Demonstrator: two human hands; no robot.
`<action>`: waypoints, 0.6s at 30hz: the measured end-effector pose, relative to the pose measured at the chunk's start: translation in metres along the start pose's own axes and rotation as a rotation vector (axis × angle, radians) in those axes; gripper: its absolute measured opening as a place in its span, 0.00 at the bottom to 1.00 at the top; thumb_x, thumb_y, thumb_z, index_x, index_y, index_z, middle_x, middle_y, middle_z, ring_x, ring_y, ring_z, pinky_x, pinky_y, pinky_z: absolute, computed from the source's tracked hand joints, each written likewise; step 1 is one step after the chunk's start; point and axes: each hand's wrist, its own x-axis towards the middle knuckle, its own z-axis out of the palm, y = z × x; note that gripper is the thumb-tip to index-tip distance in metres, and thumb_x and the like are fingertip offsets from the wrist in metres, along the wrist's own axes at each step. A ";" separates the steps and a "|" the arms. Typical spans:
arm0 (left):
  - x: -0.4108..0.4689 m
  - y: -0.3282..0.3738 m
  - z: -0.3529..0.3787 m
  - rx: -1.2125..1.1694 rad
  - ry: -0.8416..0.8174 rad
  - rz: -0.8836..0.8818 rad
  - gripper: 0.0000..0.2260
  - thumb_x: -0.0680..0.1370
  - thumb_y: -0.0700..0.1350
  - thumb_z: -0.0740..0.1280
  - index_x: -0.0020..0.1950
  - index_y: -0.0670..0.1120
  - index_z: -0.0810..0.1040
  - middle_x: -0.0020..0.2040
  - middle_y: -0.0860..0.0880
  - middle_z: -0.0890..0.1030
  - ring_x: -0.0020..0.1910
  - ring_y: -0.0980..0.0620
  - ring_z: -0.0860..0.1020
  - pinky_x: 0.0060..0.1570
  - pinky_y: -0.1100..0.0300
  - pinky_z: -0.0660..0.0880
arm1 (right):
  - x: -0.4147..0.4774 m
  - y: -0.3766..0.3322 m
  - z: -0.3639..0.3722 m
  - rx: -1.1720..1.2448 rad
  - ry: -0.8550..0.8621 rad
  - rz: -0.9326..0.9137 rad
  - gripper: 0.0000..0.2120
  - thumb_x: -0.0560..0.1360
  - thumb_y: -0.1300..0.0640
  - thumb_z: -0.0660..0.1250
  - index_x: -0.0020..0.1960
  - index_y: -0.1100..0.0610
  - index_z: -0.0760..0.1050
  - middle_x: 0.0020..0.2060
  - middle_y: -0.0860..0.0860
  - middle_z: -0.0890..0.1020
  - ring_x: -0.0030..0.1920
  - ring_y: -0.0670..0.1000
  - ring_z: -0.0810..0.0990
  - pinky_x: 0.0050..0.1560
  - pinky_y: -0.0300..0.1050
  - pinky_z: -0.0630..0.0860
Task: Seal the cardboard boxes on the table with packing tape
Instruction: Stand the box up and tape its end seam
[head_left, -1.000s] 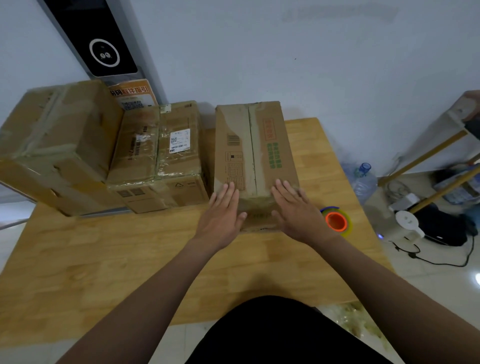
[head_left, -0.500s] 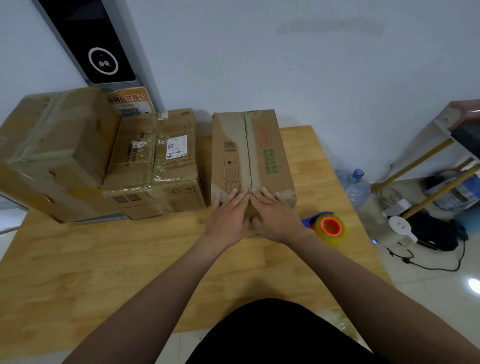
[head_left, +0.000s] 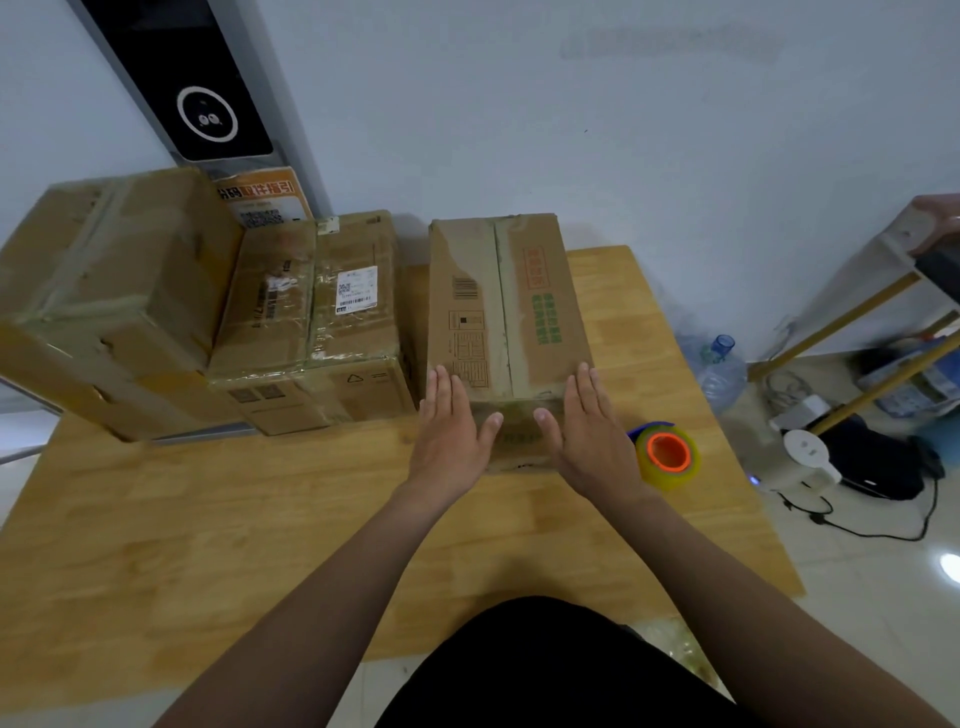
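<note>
— What are the hands doing?
— Both lie flat with fingers straight, gripping nothing. The left hand (head_left: 451, 431) and right hand (head_left: 589, 428) press the near end of the tall cardboard box (head_left: 506, 312), one at each corner, thumbs pointing inward.
— And around it?
— The packing tape roll (head_left: 667, 456) sits on the wooden table (head_left: 208, 545) just beside the right hand. Two taped boxes (head_left: 311, 322) stand left of it.
— Arms?
— Both reach forward, converging.
</note>
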 end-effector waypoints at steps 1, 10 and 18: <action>0.001 0.001 0.000 -0.021 0.017 -0.007 0.35 0.86 0.59 0.52 0.83 0.41 0.39 0.82 0.46 0.33 0.80 0.51 0.31 0.79 0.53 0.39 | 0.001 -0.001 0.001 0.000 0.011 0.012 0.42 0.81 0.36 0.38 0.79 0.69 0.56 0.80 0.64 0.53 0.81 0.59 0.48 0.79 0.49 0.45; 0.015 0.000 -0.015 -0.545 0.087 -0.214 0.37 0.85 0.54 0.60 0.84 0.49 0.39 0.85 0.52 0.45 0.82 0.49 0.55 0.69 0.58 0.63 | 0.025 -0.004 -0.008 0.488 -0.032 0.280 0.36 0.84 0.45 0.58 0.80 0.66 0.48 0.79 0.63 0.55 0.78 0.63 0.60 0.74 0.56 0.65; 0.021 -0.009 -0.008 -0.509 0.012 -0.309 0.43 0.83 0.62 0.60 0.83 0.49 0.33 0.81 0.50 0.63 0.72 0.44 0.72 0.59 0.52 0.74 | 0.042 0.016 -0.011 0.671 -0.182 0.498 0.35 0.86 0.43 0.50 0.81 0.65 0.44 0.76 0.66 0.65 0.74 0.65 0.66 0.66 0.53 0.66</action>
